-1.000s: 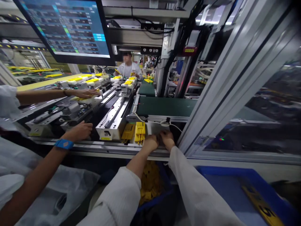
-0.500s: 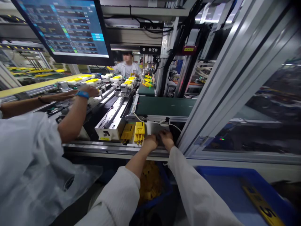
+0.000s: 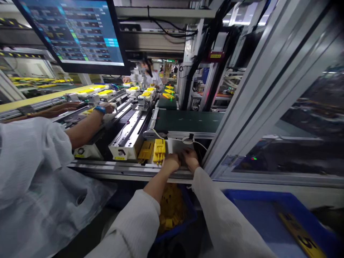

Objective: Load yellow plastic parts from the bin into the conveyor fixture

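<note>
My left hand (image 3: 172, 162) is closed, its fingers curled inward, at the near edge of a grey flat surface (image 3: 177, 145). Close on its right, my right hand (image 3: 190, 158) is also closed, fingers pointing toward the left hand. Something dark seems to lie between the fingertips, too small and shadowed to name. Just left of my hands sits a stack of yellow cases (image 3: 159, 150) with short prongs or leads toward me. Another yellow case (image 3: 146, 150) lies flat beside that stack, farther left.
A green conveyor belt (image 3: 188, 121) runs behind my hands. Beneath them stands a blue bin (image 3: 188, 215) of yellow parts; a blue tray (image 3: 258, 211) is at right. A metal post (image 3: 249, 82) rises on the right. A co-worker's arm (image 3: 86, 127) reaches over fixtures at left.
My hands stay in nearly the same place. The co-worker on the left has shifted the forearm slightly up and right. The person at the back has leaned and turned.
</note>
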{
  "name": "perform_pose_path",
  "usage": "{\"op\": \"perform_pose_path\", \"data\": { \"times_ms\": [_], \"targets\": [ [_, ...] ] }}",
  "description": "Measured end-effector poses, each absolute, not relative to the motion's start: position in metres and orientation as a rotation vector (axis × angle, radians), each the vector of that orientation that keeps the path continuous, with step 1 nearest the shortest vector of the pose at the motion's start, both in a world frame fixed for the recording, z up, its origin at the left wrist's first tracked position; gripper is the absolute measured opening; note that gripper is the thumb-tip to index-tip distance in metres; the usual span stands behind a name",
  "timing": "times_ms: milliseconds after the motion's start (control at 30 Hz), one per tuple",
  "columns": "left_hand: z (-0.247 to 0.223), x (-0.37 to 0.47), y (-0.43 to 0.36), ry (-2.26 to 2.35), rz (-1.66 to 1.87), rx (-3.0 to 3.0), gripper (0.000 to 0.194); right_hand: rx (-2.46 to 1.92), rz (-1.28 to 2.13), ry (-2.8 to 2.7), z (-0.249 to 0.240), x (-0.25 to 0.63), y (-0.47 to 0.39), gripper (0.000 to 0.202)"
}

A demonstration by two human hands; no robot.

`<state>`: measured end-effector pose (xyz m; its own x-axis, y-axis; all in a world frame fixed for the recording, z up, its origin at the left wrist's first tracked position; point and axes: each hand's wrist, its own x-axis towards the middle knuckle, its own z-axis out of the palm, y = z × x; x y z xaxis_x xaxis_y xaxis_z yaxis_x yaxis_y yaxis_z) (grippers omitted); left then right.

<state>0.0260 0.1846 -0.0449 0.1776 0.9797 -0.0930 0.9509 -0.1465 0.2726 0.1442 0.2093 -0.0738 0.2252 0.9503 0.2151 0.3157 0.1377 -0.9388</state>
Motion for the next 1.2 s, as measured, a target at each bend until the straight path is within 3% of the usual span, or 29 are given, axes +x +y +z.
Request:
{"op": "perform_pose_path", "data": {
  "times_ms": [1200],
  "targets": [
    [-0.0433, 0.0275, 0.1836, 1.86, 0.142, 2.204, 0.036, -1.408, 0.681, -1.329, -0.0748, 0.1463, 0.2112, 0.029]
  ]
}}
